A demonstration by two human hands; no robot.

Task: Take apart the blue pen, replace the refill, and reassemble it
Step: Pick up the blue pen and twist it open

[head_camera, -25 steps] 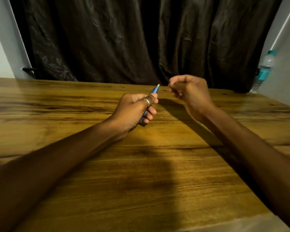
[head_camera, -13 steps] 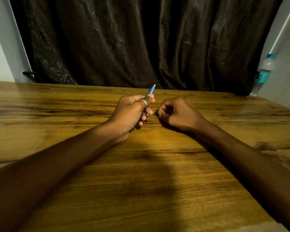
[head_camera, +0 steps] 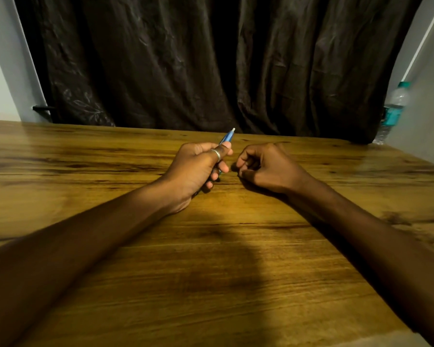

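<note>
fingers (head_camera: 217, 169) of left hand (head_camera: 196, 169) wrap blue pen (head_camera: 227, 138); right hand (head_camera: 268, 169) curled, contents hidden.

Blue pen (head_camera: 226, 139), white tip; brown wood-grain table (head_camera: 85, 156); dark curtain (head_camera: 198, 58).

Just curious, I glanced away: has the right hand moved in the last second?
Yes. The right hand came down from in front of the dark curtain to rest on the wooden table, curled beside the left hand.

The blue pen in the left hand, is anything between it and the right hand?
Nothing visible. The right hand, curled, rests on the table beside the left hand gripping the blue pen; only bare wood lies between.
</note>
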